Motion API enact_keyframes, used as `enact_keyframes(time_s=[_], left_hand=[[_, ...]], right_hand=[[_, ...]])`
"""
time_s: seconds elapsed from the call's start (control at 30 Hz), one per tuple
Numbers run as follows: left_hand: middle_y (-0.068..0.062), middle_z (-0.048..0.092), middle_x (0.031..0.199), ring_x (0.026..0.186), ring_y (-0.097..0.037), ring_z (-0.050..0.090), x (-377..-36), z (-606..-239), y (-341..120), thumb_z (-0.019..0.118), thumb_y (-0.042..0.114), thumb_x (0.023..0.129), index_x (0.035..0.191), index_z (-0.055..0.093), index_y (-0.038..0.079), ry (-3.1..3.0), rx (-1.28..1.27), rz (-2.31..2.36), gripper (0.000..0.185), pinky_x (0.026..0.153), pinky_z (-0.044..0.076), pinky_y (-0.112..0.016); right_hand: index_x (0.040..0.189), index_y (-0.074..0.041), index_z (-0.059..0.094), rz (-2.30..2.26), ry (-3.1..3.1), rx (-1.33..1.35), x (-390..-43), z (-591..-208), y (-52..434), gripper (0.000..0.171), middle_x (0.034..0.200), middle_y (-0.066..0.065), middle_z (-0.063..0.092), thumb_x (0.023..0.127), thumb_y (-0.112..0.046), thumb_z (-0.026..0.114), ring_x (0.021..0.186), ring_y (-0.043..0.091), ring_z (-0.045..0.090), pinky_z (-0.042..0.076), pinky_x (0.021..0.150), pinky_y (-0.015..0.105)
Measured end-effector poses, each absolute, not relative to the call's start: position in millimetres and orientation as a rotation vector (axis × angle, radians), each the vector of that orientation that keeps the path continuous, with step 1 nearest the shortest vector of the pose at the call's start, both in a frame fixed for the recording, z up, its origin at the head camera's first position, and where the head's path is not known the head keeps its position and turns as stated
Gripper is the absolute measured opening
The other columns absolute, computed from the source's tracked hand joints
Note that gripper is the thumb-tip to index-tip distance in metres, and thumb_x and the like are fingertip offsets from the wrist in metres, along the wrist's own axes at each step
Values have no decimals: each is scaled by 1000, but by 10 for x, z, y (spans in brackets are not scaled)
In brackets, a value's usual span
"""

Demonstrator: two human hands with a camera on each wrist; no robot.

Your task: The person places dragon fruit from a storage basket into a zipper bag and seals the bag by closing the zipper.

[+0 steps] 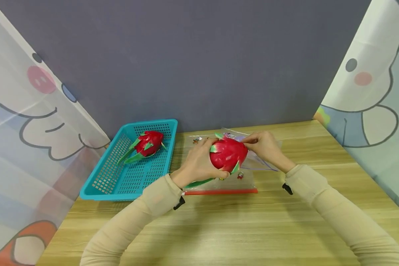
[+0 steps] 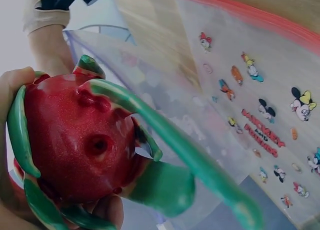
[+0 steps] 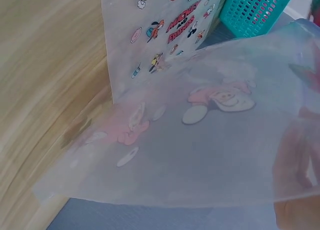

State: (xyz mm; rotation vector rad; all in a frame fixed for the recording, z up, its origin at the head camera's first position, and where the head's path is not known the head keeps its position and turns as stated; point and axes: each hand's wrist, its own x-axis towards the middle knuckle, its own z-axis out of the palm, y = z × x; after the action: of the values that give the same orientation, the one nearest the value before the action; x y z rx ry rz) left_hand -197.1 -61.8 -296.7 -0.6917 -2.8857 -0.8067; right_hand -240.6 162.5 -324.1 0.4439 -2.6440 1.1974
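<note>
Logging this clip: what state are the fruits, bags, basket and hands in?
Held dragon fruit: raised off the wooden table.
Other dragon fruit: lying in the turquoise basket.
Turquoise basket: upright, holding one fruit.
Purple-edged bag: held up; opening unclear.
Red-zip bag: flat; seal unclear.
Left hand: gripping the held dragon fruit.
Right hand: pinching the purple-edged bag.

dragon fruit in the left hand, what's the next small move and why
Probably ease the dragon fruit toward the purple-edged bag: the left hand grips the fruit, and the right hand appears to pinch the bag close beside it.
</note>
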Motion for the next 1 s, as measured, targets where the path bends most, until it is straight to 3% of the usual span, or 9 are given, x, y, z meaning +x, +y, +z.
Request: enact_keyframes(time_s=[0.27, 0.5, 0.7, 1.0], left_hand=[[-7, 45, 131, 114, -27, 46, -2014, -3090, -620, 78, 47, 58, 134, 39, 18, -2929, -660, -782, 90, 82, 50, -43], [-6, 51, 117, 102, -23, 54, -2055, -3220, -581, 78, 49, 58, 132, 41, 12, -2886, -738, -640, 90, 79, 52, -37], [-8, 51, 118, 102, -26, 55, -2086, -3307, -553, 77, 52, 58, 132, 42, 10, -2851, -756, -470, 92, 80, 52, -37], [-11, 51, 117, 106, -30, 53, -2164, -3422, -422, 77, 54, 56, 132, 41, 9, -2806, -686, -280, 95, 77, 54, -39]], right_hand=[[89, -3, 74, 1186, -2664, 428, -2431, -3222, 1569, 12, 88, 14, 71, 81, -11, 70, 65, 13, 60, 47, 54, 22], [88, -4, 74, 1195, -2675, 391, -2404, -3189, 1503, 14, 87, 13, 71, 81, -15, 70, 68, 14, 62, 48, 55, 22], [91, -3, 73, 1219, -2702, 380, -2384, -3144, 1414, 18, 89, 13, 71, 81, -18, 70, 66, 15, 61, 47, 53, 21], [93, -5, 73, 1342, -2684, 373, -2334, -3113, 1312, 17, 91, 12, 71, 82, -17, 69, 79, 20, 66, 53, 61, 23]])
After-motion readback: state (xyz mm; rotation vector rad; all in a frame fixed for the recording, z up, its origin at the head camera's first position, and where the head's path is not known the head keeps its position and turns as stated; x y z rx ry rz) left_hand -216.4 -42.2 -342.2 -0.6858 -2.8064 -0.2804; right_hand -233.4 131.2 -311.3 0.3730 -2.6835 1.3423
